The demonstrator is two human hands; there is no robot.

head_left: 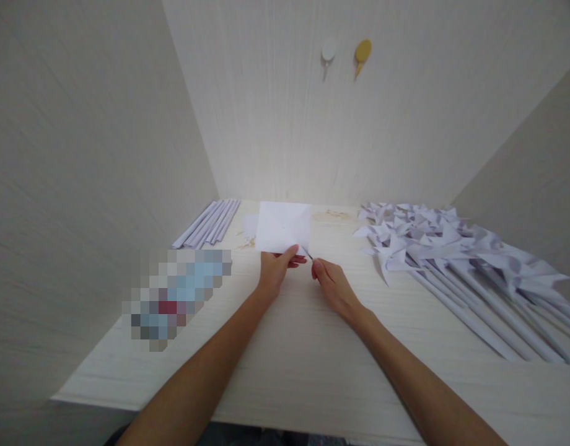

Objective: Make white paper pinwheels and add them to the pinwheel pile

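Observation:
A square sheet of white paper (284, 224) with faint diagonal creases is held up over the table. My left hand (278, 266) grips its lower edge, thumb on top and fingers underneath. At the sheet's lower right corner, my right hand (329, 279) is closed around a thin dark blade-like tool (308, 253). The tool's tip meets the paper there; my fingers cover the rest, so its exact kind is hidden. Behind the sheet's left side, another piece of white paper (250, 223) lies partly covered.
Rolled paper sticks (208, 223) lie at the back left. A heap of paper pinwheels (434, 238) on sticks fills the right side. A blurred-out object (180, 297) lies left. Small tan bits (334, 214) are scattered at the back. Two hooks (362, 52) hang on the wall.

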